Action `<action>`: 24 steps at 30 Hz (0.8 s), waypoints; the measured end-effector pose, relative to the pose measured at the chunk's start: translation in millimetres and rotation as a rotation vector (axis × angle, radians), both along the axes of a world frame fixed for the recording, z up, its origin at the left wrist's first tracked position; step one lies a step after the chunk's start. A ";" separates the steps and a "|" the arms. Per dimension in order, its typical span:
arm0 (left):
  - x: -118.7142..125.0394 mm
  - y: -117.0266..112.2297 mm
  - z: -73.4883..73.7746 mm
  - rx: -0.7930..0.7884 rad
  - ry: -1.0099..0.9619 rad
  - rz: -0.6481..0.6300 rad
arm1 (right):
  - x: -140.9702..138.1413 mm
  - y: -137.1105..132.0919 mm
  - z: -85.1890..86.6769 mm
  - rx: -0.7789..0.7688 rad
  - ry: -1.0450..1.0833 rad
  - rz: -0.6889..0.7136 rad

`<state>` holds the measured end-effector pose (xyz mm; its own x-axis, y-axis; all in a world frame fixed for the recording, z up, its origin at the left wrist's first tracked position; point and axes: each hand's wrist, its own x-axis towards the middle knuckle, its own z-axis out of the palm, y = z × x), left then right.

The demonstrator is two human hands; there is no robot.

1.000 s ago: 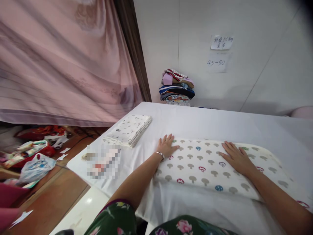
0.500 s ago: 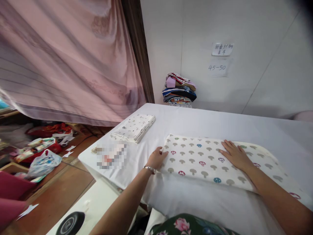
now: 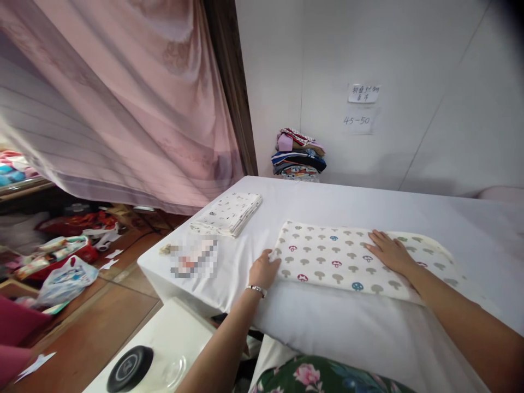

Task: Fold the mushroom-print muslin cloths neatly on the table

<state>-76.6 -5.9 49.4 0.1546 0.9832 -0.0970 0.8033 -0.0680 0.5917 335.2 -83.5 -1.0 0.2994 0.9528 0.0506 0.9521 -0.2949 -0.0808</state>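
A cream cloth with mushroom prints (image 3: pixel 311 256) lies folded in a long strip on the white-covered table (image 3: pixel 335 204). At its left end my left hand (image 3: pixel 264 271), with a bracelet on the wrist, has its fingers closed on the cloth's edge. My right hand (image 3: pixel 388 252) rests flat on top of the strip, fingers spread. Under the right forearm part of the cloth is hidden. A folded white cloth with small dark prints (image 3: pixel 229 212) sits farther back, left of my left hand.
Near the table's left corner is a pixelated patch (image 3: pixel 195 259). A black round object (image 3: pixel 130 368) rests on a white surface at lower left. Stacked clothes (image 3: pixel 298 155) stand by the wall. A pink curtain (image 3: pixel 164 109) hangs at left, with bags (image 3: pixel 67 279) on the floor.
The view has shifted slightly. Both hands stay at about the same places on the mushroom-print cloth, and the cloth keeps its folded shape.
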 end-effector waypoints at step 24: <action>77.0 125.0 7.3 -0.199 -0.094 0.068 | -181.4 48.3 22.5 -0.023 0.176 0.386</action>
